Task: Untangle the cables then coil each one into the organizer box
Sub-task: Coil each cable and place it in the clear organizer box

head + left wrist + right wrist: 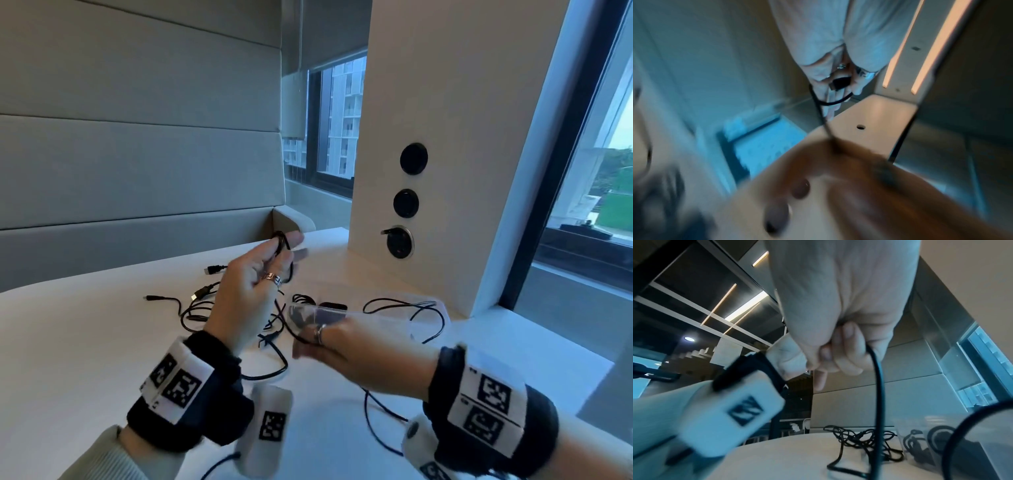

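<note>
My left hand (284, 250) is raised above the white table, and a black cable (281, 240) is wound in loops round its fingers. In the left wrist view the cable's plug (839, 82) sits between those fingers, with a loop (835, 102) across them. Lower and to the right, my right hand (318, 342) grips the same cable (878, 378), which hangs down from the fist to the table. A tangle of black cables (205, 305) lies behind my hands. The clear organizer box (394, 317) stands to the right with coiled cables (937, 436) inside.
A white pillar with round sockets (406, 202) rises just behind the box. A padded grey bench back (137, 154) runs along the table's far side. Windows fill the right. The table's (85, 342) right edge drops off near my right wrist.
</note>
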`<state>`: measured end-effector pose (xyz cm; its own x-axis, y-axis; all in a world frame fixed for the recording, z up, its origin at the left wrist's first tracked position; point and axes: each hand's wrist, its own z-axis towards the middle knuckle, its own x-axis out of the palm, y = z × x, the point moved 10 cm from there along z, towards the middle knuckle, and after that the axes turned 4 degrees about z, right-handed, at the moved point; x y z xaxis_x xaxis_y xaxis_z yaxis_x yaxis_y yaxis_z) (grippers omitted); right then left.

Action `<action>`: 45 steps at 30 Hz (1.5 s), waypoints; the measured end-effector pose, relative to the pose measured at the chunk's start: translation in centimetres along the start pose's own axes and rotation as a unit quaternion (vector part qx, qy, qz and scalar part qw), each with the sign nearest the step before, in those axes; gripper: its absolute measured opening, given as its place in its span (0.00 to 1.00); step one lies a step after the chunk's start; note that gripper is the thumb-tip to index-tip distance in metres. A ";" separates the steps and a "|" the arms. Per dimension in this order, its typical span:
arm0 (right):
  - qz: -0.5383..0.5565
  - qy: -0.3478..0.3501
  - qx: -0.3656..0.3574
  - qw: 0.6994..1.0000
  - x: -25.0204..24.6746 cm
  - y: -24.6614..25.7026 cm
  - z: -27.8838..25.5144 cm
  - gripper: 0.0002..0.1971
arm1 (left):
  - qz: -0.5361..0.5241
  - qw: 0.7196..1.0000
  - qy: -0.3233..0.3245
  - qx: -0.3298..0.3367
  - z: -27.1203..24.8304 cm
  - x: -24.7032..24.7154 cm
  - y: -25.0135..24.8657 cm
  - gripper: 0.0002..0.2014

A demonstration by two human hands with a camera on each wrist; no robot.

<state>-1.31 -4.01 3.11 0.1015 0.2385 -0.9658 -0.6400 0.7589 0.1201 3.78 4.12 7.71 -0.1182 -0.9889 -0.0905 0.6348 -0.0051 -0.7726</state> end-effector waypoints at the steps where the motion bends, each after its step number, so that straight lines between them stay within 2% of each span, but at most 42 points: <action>1: -0.001 0.006 -0.001 1.000 -0.1 0.0 -0.3 0.18 | 0.116 0.992 0.015 0.037 0.0 -0.2 -0.2 0.15; 2: 0.019 0.009 0.013 1.000 -0.5 -0.6 -0.6 0.17 | 0.212 0.975 0.041 0.045 -0.1 0.0 -0.1 0.14; 3: 0.042 -0.001 0.040 0.998 -1.3 -1.8 -0.7 0.16 | 0.278 0.957 0.079 0.024 -0.1 0.4 0.6 0.12; 5: 0.028 -0.070 0.108 0.991 -3.8 -5.2 -0.9 0.14 | 0.318 0.929 0.181 -0.060 -0.9 1.8 2.3 0.12; 7: 0.005 -0.179 0.156 0.972 -7.2 -8.0 -1.6 0.14 | 0.215 0.928 0.272 -0.140 -2.6 3.8 3.1 0.16; 9: 0.017 -0.243 0.165 0.956 -8.5 -8.8 -2.2 0.14 | 0.045 0.937 0.304 -0.167 -3.5 5.7 2.0 0.18; 11: 0.021 -0.223 0.181 0.958 -6.9 -9.3 -1.6 0.15 | -0.124 0.937 0.285 -0.159 -3.5 7.0 0.2 0.16; 12: 0.020 -0.189 0.177 0.966 -5.4 -8.8 -0.9 0.18 | -0.189 0.937 0.252 -0.151 -3.1 7.0 -0.5 0.13; 14: 0.049 -0.118 0.111 0.986 -1.9 -6.3 0.5 0.24 | -0.263 0.943 0.154 -0.137 -1.9 5.8 -0.6 0.08; 16: 0.087 -0.068 0.050 0.993 0.2 -3.2 0.8 0.23 | -0.200 0.974 0.074 -0.080 -0.8 3.6 -0.1 0.08; 17: 0.066 -0.040 0.034 0.996 0.6 -2.0 0.7 0.21 | -0.099 0.993 0.048 -0.030 -0.4 2.2 0.1 0.08; 18: 0.037 -0.021 0.015 0.999 0.9 -1.1 0.5 0.18 | 0.038 0.998 0.037 0.023 -0.2 1.2 -0.2 0.09; 19: 0.011 -0.003 0.006 1.000 0.6 -0.4 0.1 0.17 | 0.174 0.982 0.042 0.060 -0.2 0.6 -0.4 0.11; 20: -0.014 0.004 0.005 1.000 0.3 -0.6 -0.2 0.16 | 0.276 0.957 0.063 0.062 -0.1 0.4 0.0 0.12; 22: -0.047 -0.019 0.049 0.998 -1.9 -2.5 -0.4 0.13 | 0.351 0.926 0.138 -0.030 -0.1 0.3 2.4 0.11; 24: -0.047 -0.096 0.102 0.989 -5.0 -5.0 -0.5 0.12 | 0.272 0.921 0.248 -0.131 -1.7 2.1 3.9 0.15; 26: -0.029 -0.177 0.145 0.973 -7.2 -7.0 -0.6 0.13 | 0.103 0.926 0.316 -0.180 -3.4 4.6 2.9 0.21; 28: -0.017 -0.214 0.181 0.960 -7.4 -8.5 -0.6 0.13 | -0.074 0.932 0.306 -0.180 -3.7 6.1 0.6 0.20; 29: -0.017 -0.203 0.181 0.962 -6.4 -8.4 -0.3 0.12 | -0.145 0.937 0.269 -0.170 -3.2 6.1 -0.4 0.17; 31: 0.039 -0.134 0.103 0.985 -2.8 -6.1 0.8 0.12 | -0.232 0.949 0.165 -0.135 -1.7 4.7 -1.3 0.10; 33: 0.112 -0.047 0.016 0.992 0.8 -2.3 1.1 0.13 | -0.206 0.972 0.078 -0.086 -0.5 2.5 -0.6 0.09; 35: 0.109 -0.015 0.006 0.994 1.2 -1.0 0.8 0.14 | -0.037 0.998 0.050 -0.031 -0.1 0.9 0.0 0.08; 36: 0.098 -0.022 0.015 0.995 0.4 -1.4 0.7 0.13 | 0.082 0.994 0.066 -0.008 -0.1 0.8 0.2 0.07; 37: 0.084 -0.046 0.032 0.995 -1.2 -2.1 0.6 0.12 | 0.189 0.977 0.098 -0.003 -0.3 1.0 0.7 0.05; 38: 0.065 -0.084 0.051 0.993 -3.0 -3.1 0.4 0.12 | 0.255 0.957 0.138 -0.022 -0.5 1.4 1.4 0.05; 39: 0.049 -0.129 0.068 0.988 -4.9 -4.1 0.1 0.12 | 0.268 0.945 0.179 -0.055 -0.9 1.9 2.1 0.08; 41: 0.015 -0.222 0.086 0.971 -7.6 -5.3 -0.3 0.16 | 0.164 0.941 0.268 -0.128 -2.4 4.0 2.9 0.14; 42: 0.000 -0.256 0.093 0.962 -8.2 -5.7 -0.5 0.17 | 0.086 0.940 0.291 -0.158 -2.9 4.9 2.7 0.16; 43: -0.003 -0.281 0.098 0.955 -8.4 -6.1 -0.8 0.19 | 0.011 0.941 0.290 -0.177 -3.2 5.4 2.2 0.17; 45: 0.022 -0.293 0.102 0.950 -7.8 -6.6 -0.9 0.18 | -0.124 0.944 0.240 -0.188 -2.8 5.3 1.1 0.16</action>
<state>1.44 -11.38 9.67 0.5228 0.5231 -0.6731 -0.4976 0.8284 0.2573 1.66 -0.74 4.61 -0.6178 -0.7820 -0.0822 0.2365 -0.0851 -0.9679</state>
